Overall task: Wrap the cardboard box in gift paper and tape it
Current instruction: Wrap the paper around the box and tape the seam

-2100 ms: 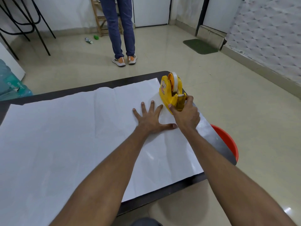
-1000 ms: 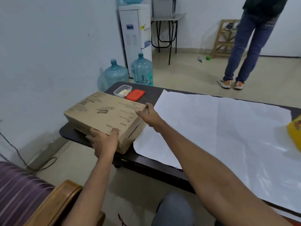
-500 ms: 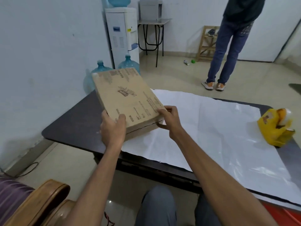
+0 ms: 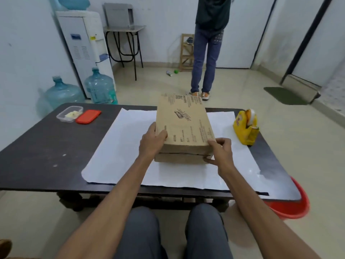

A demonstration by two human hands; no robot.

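Fingers of left hand and right hand clamped near corners of cardboard box, held over white gift paper on tabletop. Logo read "ENERGY", also "BATCH NO", rest too tiny lol.

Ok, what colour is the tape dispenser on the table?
The plastic tape dispenser is yellow; head view shows it.
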